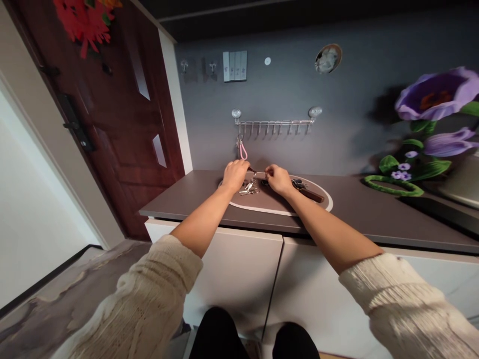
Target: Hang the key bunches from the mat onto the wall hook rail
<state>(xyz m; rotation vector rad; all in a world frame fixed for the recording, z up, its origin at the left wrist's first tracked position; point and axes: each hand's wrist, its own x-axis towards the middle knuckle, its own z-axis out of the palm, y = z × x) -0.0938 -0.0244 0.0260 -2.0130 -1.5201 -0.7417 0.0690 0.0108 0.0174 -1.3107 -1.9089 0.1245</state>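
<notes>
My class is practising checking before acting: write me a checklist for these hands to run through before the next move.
1. Left hand has a grip: ok, a brown fob shows at its fingertips.
2. Right hand is free: cannot tell, its curled fingers hide any hold.
3. Space beside the right wrist is clear: not ok, dark keys lie there.
4. Hook rail has free hooks: ok, only the left end carries a pink loop.
5. Oval mat lies flat: ok.
</notes>
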